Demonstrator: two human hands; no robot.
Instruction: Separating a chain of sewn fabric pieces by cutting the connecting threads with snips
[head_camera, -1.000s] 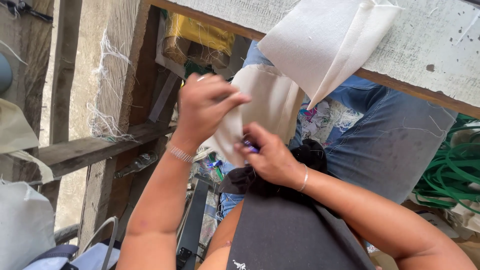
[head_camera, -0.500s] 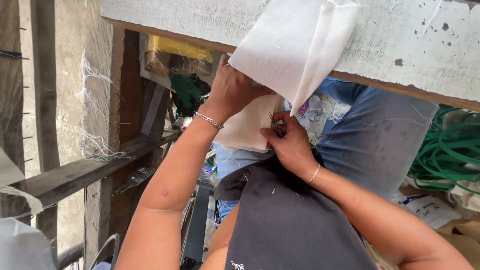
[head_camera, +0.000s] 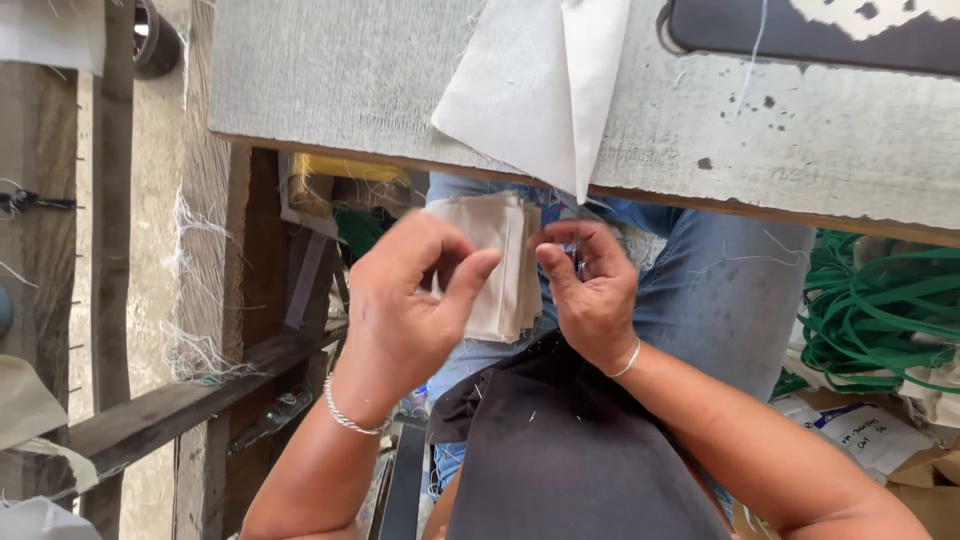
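— Holding that stack of beige fabric pieces (head_camera: 500, 262) over your lap, just below the table edge (head_camera: 330, 100), how does it look set to behave?

— Soft and light, I'd judge. It's thin cloth cut into small squares, so the layers will likely slide on each other and fan out if you pinch only one corner.

— Where are your hands on it?

— Your left hand (head_camera: 408, 300) is curled at the stack's left side, thumb up against the front piece, fingers closed toward it. Your right hand (head_camera: 590, 290) sits at the right edge, fingertips pinching there. I can't tell whether the right one grips the whole stack or only a layer.

— Where would you take hold?

— Across the full thickness, near the middle of an edge, thumb in front and fingers behind.

— What's around it?

— A white fabric piece (head_camera: 535, 90) droops over the table edge just above the stack. Blue jeans (head_camera: 720, 290) lie behind, green cord (head_camera: 880, 310) coiled to your right.
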